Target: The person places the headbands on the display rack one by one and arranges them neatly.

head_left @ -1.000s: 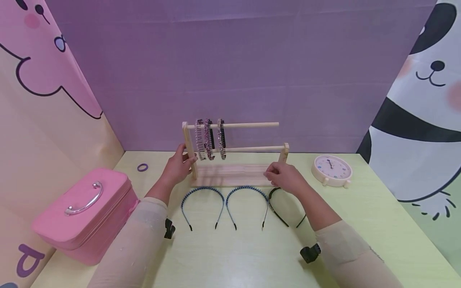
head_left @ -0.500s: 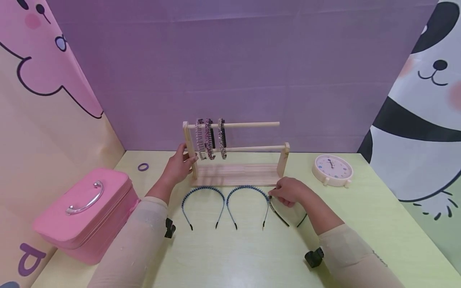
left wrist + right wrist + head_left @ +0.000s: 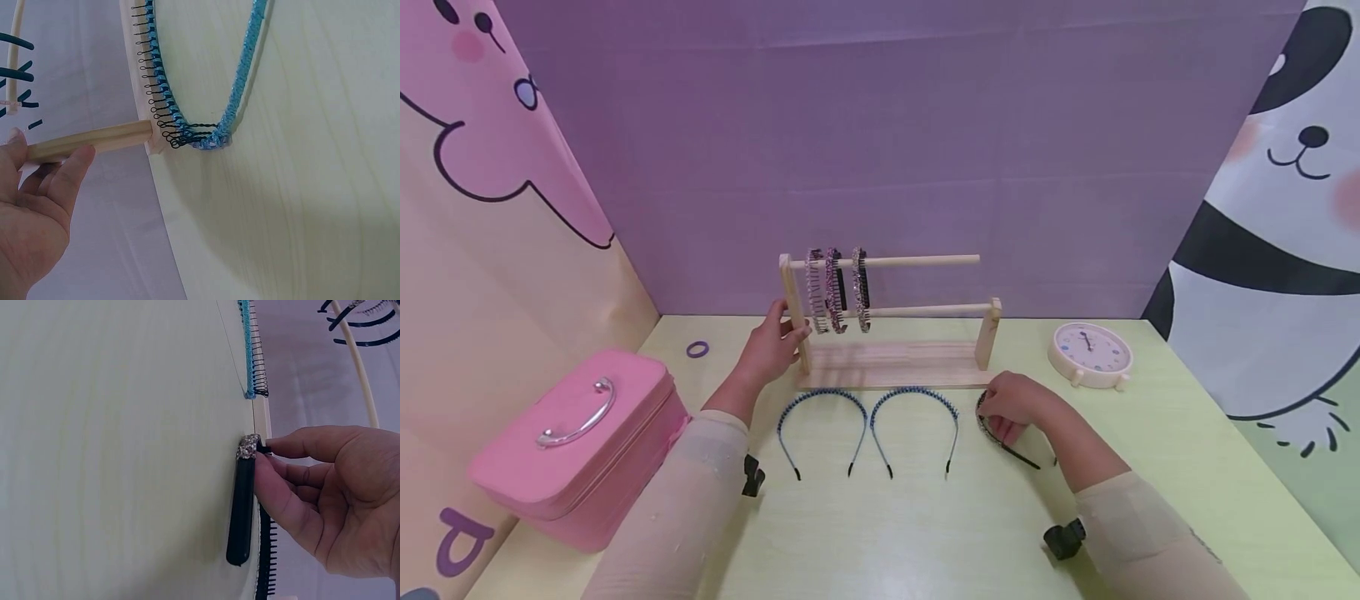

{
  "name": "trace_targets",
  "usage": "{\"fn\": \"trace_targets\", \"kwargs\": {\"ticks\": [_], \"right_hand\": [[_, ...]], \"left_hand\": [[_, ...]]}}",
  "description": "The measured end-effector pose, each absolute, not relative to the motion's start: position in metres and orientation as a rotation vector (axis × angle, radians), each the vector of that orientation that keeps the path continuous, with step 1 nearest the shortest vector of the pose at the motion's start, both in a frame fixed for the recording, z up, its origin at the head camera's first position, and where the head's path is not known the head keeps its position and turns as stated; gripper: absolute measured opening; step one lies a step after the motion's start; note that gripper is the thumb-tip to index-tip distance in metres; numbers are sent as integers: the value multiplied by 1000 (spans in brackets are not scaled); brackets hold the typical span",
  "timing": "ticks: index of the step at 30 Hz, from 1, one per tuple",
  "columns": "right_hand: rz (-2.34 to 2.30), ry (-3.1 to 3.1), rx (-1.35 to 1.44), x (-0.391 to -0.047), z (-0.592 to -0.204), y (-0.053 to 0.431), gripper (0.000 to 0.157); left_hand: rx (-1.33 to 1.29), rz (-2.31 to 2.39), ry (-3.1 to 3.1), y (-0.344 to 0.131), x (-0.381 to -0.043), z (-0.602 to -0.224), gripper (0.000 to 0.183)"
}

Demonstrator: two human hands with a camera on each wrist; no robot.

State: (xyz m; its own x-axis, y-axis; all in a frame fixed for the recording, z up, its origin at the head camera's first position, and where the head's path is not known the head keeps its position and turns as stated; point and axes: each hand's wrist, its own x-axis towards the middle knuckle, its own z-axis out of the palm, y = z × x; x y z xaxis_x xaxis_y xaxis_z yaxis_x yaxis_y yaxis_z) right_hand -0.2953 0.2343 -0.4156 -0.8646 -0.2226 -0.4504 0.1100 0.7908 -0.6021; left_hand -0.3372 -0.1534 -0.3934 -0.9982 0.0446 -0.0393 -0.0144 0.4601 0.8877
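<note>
The black headband (image 3: 241, 506), toothed and glitter-speckled, is pinched near its curve, before the right end of the wooden rack (image 3: 887, 357). The rack stands upright, held at its left post, with three glittery headbands (image 3: 832, 287) hung leftward.

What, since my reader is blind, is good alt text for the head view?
A person's right hand pinches a dark headband while the left hand grips the left end of a wooden rack hung with three headbands. Two blue headbands lie before the rack on a table, with a pink case at left and a clock at right.
</note>
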Motion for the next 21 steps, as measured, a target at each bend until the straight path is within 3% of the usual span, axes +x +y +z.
{"fn": "trace_targets", "kwargs": {"ticks": [21], "right_hand": [[-1280,2455,-117,-291,-378,279,26]], "left_hand": [[19,1608,2623,-153,-336,-393,60]]}}
